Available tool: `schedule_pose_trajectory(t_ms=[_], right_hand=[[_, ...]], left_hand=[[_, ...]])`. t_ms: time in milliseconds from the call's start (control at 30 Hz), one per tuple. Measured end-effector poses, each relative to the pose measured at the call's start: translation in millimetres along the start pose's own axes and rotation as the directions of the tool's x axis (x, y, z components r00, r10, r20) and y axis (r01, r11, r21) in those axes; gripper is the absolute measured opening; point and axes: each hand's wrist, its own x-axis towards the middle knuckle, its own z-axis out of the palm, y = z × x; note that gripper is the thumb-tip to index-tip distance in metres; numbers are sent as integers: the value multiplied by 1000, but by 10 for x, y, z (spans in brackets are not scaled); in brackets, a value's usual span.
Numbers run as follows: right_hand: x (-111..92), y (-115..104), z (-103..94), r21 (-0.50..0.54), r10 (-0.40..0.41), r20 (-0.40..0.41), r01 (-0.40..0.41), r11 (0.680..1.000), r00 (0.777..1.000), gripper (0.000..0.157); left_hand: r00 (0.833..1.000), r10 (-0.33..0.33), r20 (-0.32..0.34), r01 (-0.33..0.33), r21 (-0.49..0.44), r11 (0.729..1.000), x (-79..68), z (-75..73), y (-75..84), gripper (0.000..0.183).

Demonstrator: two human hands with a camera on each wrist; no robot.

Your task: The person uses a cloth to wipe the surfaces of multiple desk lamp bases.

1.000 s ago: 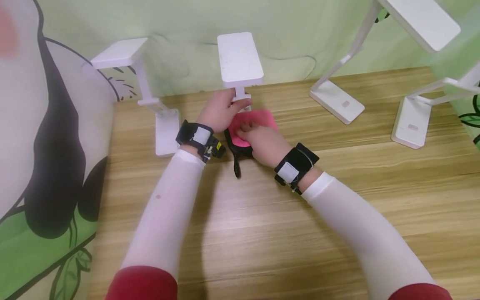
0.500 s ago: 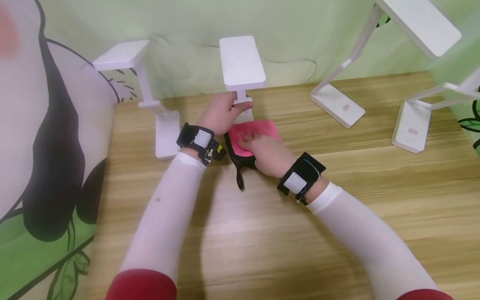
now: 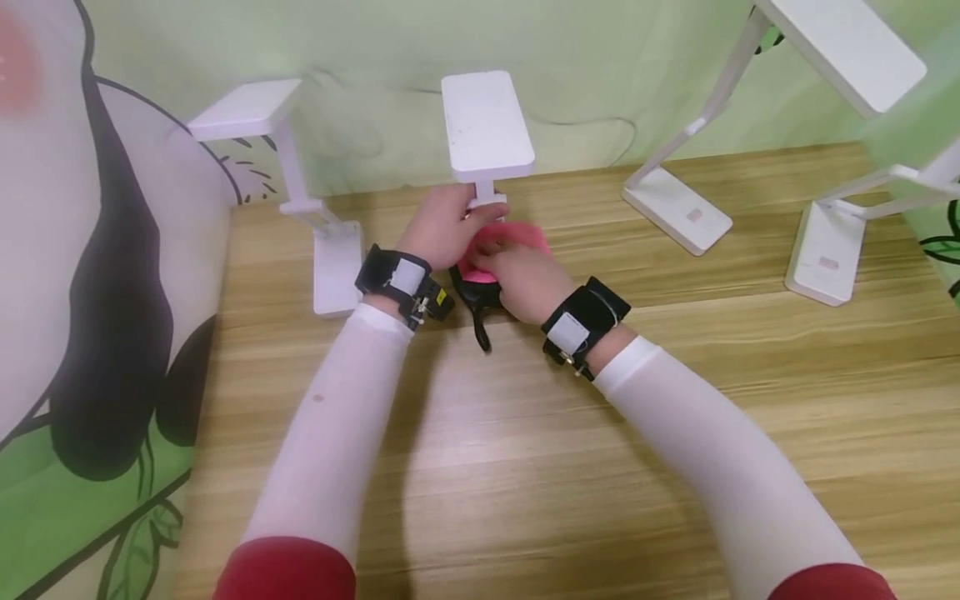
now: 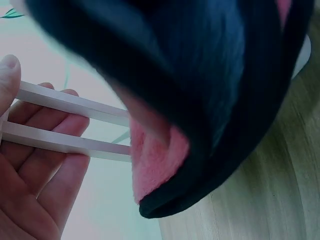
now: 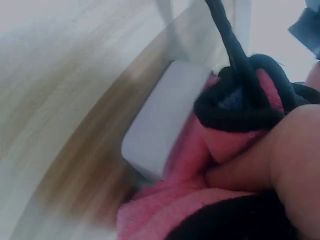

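Note:
My left hand (image 3: 442,229) grips the stem of a white desk lamp (image 3: 487,125) at the back of the wooden table. In the left wrist view its thumb and fingers lie around the stem's two thin bars (image 4: 105,149). My right hand (image 3: 528,279) holds a fluffy pink cloth (image 3: 527,234) with black edging and a black loop (image 3: 481,332) against the lamp's base. The right wrist view shows the cloth bunched along one side of the white base (image 5: 162,117), a finger tucked into its folds. Most of the base is hidden under cloth and hand in the head view.
A second white lamp (image 3: 337,267) stands just left of my left hand. Two more lamps (image 3: 678,208) stand at the right, one with its head (image 3: 847,50) reaching forward. Behind them is a green wall (image 3: 360,50) with a thin cable; a panda picture (image 3: 120,292) borders the left.
My right hand slid the cloth toward me along the lamp base, then back toward the stem. The left hand keeps its grip on the stem.

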Motion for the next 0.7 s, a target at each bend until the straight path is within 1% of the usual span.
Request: schedule_pose_trajectory(t_ms=[100, 200, 300, 433, 567, 633, 700], right_hand=[[30, -1, 23, -13, 9, -44, -9, 1000, 999, 58], [-1, -17, 24, -10, 10, -49, -11, 1000, 999, 59], [-70, -38, 24, -2, 19, -21, -19, 1000, 1000, 57], [-200, -88, 0, 10, 48, 44, -49, 999, 998, 53], [-311, -136, -53, 38, 57, 105, -61, 997, 993, 51], [-342, -149, -75, 67, 62, 121, -71, 995, 991, 50], [-354, -153, -87, 93, 69, 115, -80, 992, 991, 50]], left_hand=[[1000, 0, -1, 0, -4, 1000, -2, -3, 6, 26], [1000, -10, 1, 10, -11, 1000, 0, -5, 12, 27], [1000, -23, 1, 23, -20, 1000, -2, -5, 7, 28], [999, -34, 5, 35, -26, 999, -2, -9, -7, 29], [1000, -25, 0, 25, -26, 999, 6, -19, -20, 29], [1000, -25, -1, 25, -28, 999, 6, -26, -20, 29], [1000, -25, -3, 25, -26, 999, 7, -31, -17, 29]])
